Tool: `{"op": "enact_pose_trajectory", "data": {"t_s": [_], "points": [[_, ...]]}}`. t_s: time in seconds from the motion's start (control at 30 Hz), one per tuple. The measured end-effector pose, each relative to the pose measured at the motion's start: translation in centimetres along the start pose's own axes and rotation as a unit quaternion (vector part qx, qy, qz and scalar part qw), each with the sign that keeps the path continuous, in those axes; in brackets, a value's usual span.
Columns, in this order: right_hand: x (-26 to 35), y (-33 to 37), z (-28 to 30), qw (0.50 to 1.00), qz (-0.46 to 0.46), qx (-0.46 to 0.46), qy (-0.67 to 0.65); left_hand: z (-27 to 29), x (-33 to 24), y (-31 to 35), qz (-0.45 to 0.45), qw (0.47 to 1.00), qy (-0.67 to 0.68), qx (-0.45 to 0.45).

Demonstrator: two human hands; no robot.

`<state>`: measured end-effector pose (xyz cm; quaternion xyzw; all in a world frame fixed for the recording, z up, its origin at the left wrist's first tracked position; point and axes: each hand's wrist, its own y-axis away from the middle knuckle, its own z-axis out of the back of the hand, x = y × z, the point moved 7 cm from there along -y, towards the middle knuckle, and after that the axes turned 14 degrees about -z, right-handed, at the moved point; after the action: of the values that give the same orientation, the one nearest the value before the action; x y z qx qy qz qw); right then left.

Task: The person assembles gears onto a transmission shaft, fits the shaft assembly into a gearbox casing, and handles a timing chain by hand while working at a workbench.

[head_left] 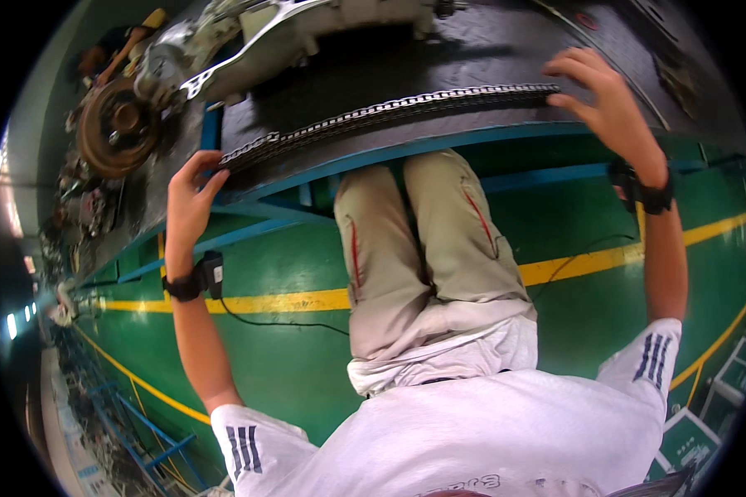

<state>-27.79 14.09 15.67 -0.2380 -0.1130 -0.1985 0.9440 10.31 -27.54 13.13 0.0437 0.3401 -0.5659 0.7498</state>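
A long metal roller chain (389,108) lies stretched across the dark bench top (489,58), close to its front edge. It is doubled into rows side by side, and a small raised step shows in its upper row toward the left. My left hand (192,195) has thumb and fingertips closed around the chain's left end. At the other end, my right hand (609,103) is open, with thumb and fingers apart on either side of the chain's tip. I wear a dark band with a small device on each wrist.
Beyond the chain sits a large cast metal housing (307,33). A rusty brake disc (120,128) stands at the left, with another person (128,50) behind it. A thin rod (630,79) lies at right. The bench has a blue frame edge (365,157).
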Motion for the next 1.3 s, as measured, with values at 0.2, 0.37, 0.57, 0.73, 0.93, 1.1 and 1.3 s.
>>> {"op": "enact_pose_trajectory", "data": {"t_s": [0.2,0.37,0.57,0.73,0.93,1.1,1.3], "points": [[4.2,-3.1,-3.8,0.994,0.105,-0.010,0.000,-0.7,-0.7,-0.5,-0.005,1.000,0.008,0.000],[4.1,-3.2,-4.1,0.995,0.070,0.034,-0.061,-0.2,-0.5,0.2,0.003,1.000,-0.014,-0.013],[-1.0,-1.0,-1.3,0.997,0.026,0.068,0.001,-0.8,-0.9,0.1,-0.019,1.000,-0.019,-0.002],[-6.4,0.9,1.5,0.999,-0.020,0.041,0.014,-0.9,-0.8,0.0,-0.026,0.999,-0.020,-0.002],[-7.4,1.3,2.6,0.994,-0.088,0.039,0.054,-0.9,-0.9,0.1,-0.027,0.999,-0.024,-0.010],[-4.3,0.3,1.4,0.996,-0.064,0.043,0.051,-0.7,-1.2,0.0,-0.038,0.999,-0.033,-0.013],[-5.3,0.5,1.0,0.994,-0.079,0.051,0.047,-0.4,-1.5,0.3,-0.041,0.997,-0.059,-0.029]]}}
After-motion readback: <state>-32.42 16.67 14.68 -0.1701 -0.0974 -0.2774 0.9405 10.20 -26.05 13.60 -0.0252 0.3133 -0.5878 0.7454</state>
